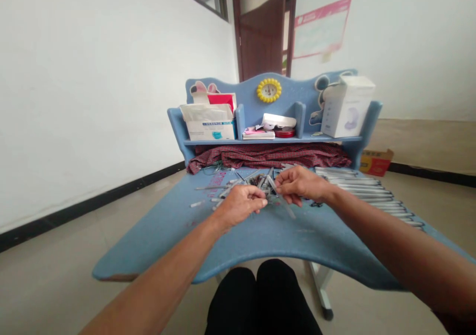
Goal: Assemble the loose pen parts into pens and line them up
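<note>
My right hand [297,184] is closed in a pinch on a slim clear plastic tube [271,182], held slanting above the desk. Close beside it, my left hand [243,203] has its fingers curled and thumb near the fingertips; whatever it may hold is too small to make out. Behind both hands lies a loose pile of small clear and grey parts [256,179], partly covered by them. A short clear piece [196,204] rests apart on the left. Several slim pen-like sticks with dark ends [372,194] lie side by side in a row, right of my right hand.
The blue desk [260,241] has a curved front edge. At its back, a checked cloth [267,155] is bunched under a shelf bearing a mask box [210,129], a white carton [347,108], and a red round tin [284,133]. A yellow-rimmed clock [268,90] sits above.
</note>
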The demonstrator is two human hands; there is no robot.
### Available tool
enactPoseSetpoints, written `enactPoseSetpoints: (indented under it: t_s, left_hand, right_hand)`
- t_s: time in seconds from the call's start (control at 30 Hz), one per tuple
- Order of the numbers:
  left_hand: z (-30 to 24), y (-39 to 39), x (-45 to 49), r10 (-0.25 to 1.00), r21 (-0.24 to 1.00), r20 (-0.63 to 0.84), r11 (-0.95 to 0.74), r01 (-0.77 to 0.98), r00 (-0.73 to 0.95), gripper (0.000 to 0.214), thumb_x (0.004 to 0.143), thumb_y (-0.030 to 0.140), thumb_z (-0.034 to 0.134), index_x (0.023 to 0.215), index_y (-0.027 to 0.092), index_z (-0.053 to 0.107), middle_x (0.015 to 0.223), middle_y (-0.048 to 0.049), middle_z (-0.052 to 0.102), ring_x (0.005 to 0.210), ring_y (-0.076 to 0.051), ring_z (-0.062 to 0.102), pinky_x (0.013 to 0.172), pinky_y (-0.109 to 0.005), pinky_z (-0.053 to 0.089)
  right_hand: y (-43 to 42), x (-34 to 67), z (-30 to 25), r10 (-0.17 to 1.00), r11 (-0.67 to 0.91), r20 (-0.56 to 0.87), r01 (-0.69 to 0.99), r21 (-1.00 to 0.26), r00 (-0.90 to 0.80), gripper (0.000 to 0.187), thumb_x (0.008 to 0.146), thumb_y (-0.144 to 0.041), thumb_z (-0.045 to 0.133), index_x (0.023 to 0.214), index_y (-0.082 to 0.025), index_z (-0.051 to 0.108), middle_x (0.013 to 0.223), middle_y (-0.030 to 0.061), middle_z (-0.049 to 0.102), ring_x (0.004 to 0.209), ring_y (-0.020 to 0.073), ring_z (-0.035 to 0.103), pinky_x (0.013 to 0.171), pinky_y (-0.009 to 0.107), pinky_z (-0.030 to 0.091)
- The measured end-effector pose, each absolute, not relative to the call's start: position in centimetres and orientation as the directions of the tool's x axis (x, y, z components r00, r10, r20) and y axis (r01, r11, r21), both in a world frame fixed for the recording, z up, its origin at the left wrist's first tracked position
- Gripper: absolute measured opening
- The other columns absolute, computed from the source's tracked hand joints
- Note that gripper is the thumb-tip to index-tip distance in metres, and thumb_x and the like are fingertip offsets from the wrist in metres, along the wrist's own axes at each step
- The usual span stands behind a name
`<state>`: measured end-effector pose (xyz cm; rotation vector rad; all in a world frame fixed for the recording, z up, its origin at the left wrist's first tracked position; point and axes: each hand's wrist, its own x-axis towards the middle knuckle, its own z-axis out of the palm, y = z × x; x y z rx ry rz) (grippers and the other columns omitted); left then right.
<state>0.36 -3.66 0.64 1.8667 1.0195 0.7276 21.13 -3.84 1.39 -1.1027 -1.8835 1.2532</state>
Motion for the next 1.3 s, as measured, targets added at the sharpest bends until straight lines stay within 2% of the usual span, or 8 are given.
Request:
enactPoseSetpoints:
  t_s: [0.27,0.43,0.5,0.57,0.63,0.7,0.9,1.3]
  left_hand:
    - [1.6,-2.1,2.2,0.81,0.967,0.096,-0.214,0.139,0.579,0.015,0.067,0.025,0.064,0.071,0.011,0.064,0.057,-0.0014,0.058,0.049,-0.008,0.052,0.04,-0.017,0.032]
    - [2.4,-0.7,1.5,0.854,0.98,0.099,-0.173,0.097,0.511,0.016,0.068,0.025,0.066,0.062,0.011,0.06,0.049,0.0007,0.055,0.041,-0.005,0.044,0.038,-0.016,0.028]
    - [2.6,0.0,1.1,0.873,0.989,0.104,-0.143,0.045,0.477,0.017,0.067,0.025,0.067,0.062,0.011,0.059,0.051,-0.0003,0.056,0.041,-0.005,0.045,0.038,-0.015,0.029]
    - [2.6,0.6,0.7,0.896,0.993,0.121,-0.11,-0.05,0.428,0.016,0.065,0.023,0.068,0.065,0.01,0.059,0.055,-0.0014,0.058,0.045,-0.005,0.049,0.039,-0.014,0.031]
    - [2.4,1.3,0.3,0.918,0.985,0.133,-0.082,-0.15,0.375,0.016,0.064,0.022,0.069,0.067,0.01,0.058,0.059,-0.0017,0.06,0.047,-0.006,0.051,0.04,-0.013,0.033]
    - [2.0,1.8,0.1,0.932,0.973,0.133,-0.057,-0.226,0.339,0.016,0.063,0.021,0.069,0.071,0.011,0.058,0.061,-0.0015,0.061,0.048,-0.006,0.052,0.04,-0.013,0.034]
    - [0.6,2.4,-0.9,0.934,0.949,0.121,-0.01,-0.314,0.337,0.018,0.061,0.018,0.069,0.071,0.011,0.057,0.06,-0.0015,0.061,0.048,-0.007,0.052,0.04,-0.014,0.036]
    - [0.4,2.4,-1.9,0.929,0.964,0.084,0.016,-0.264,0.361,0.018,0.061,0.021,0.07,0.068,0.011,0.057,0.054,0.0009,0.057,0.044,-0.006,0.049,0.038,-0.014,0.034]
  right_hand:
    - [-2.5,18.6,3.2,0.92,0.217,0.202,0.007,-0.976,-0.336,0.018,0.068,-0.029,0.065,0.069,-0.013,0.055,0.044,-0.0038,0.057,0.027,0.0061,0.042,0.027,0.016,0.03]
    - [-2.0,18.5,3.6,0.938,0.309,0.251,0.249,-0.918,-0.24,0.025,0.078,-0.04,0.055,0.074,-0.015,0.054,0.048,-0.0028,0.057,0.029,0.0069,0.045,0.031,0.017,0.032]
    - [-1.9,19.0,3.2,0.942,0.333,0.245,0.58,-0.743,-0.228,0.023,0.083,-0.036,0.048,0.083,-0.015,0.058,0.051,-0.0015,0.059,0.036,0.0085,0.05,0.038,0.018,0.037]
    - [-1.8,19.4,2.6,0.946,0.317,0.198,0.869,-0.38,-0.258,0.022,0.084,-0.028,0.044,0.089,-0.016,0.062,0.065,0.003,0.066,0.055,0.0127,0.061,0.051,0.021,0.043]
    - [-1.8,19.8,1.9,0.954,0.284,0.121,0.956,-0.069,-0.274,0.022,0.081,-0.023,0.045,0.086,-0.017,0.066,0.081,0.0078,0.069,0.076,0.0189,0.064,0.065,0.025,0.045]
    - [-1.7,20.0,1.4,0.966,0.255,0.039,0.966,0.051,-0.257,0.021,0.077,-0.018,0.048,0.082,-0.016,0.068,0.086,0.0117,0.069,0.083,0.0242,0.064,0.069,0.03,0.045]
    - [-1.0,20.9,0.7,0.967,0.232,-0.15,0.956,0.177,-0.207,0.027,0.072,-0.012,0.048,0.087,-0.014,0.07,0.088,0.0163,0.069,0.083,0.0281,0.065,0.066,0.033,0.045]
    - [0.9,20.9,0.8,0.891,0.386,-0.332,0.901,0.199,-0.308,0.028,0.068,-0.013,0.05,0.086,-0.013,0.071,0.081,0.0141,0.069,0.074,0.0239,0.064,0.058,0.027,0.041]
